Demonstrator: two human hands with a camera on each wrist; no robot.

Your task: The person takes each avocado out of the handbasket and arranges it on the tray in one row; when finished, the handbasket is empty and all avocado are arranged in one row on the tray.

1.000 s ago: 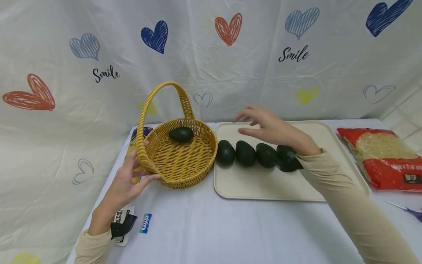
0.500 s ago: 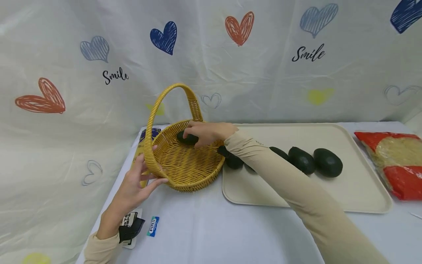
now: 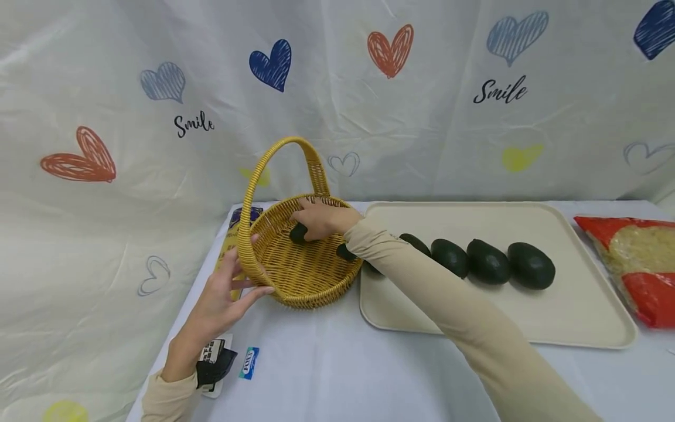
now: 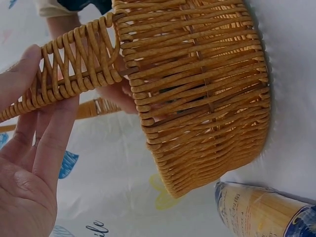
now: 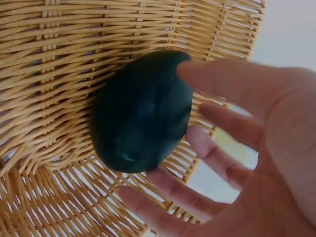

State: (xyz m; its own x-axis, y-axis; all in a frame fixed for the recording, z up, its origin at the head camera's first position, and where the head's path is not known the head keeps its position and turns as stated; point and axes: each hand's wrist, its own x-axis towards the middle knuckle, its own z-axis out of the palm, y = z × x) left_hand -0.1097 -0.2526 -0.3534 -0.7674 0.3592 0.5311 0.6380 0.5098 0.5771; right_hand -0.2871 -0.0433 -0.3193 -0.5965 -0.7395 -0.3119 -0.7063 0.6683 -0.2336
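Observation:
A yellow wicker basket stands left of the tray, its tall arched handle at the near-left side held by my left hand. In the left wrist view, the thumb lies on one face of the handle and fingers on the other. My right hand reaches inside the basket and grips a dark green avocado. Its thumb touches the avocado's upper side, and fingertips meet the far edge. Several more avocados sit in a row on the beige tray; my right sleeve partly hides the row.
Behind the basket's left side lies a yellow-and-blue pack. A red bag is right of the tray. A small blue-and-white packet and a black-and-white card lie near my left wrist. A printed curtain hangs behind.
My right hand has moved from above the tray leftward into the basket and taken hold of the avocado there, which has shifted slightly toward me. My left hand stays on the handle.

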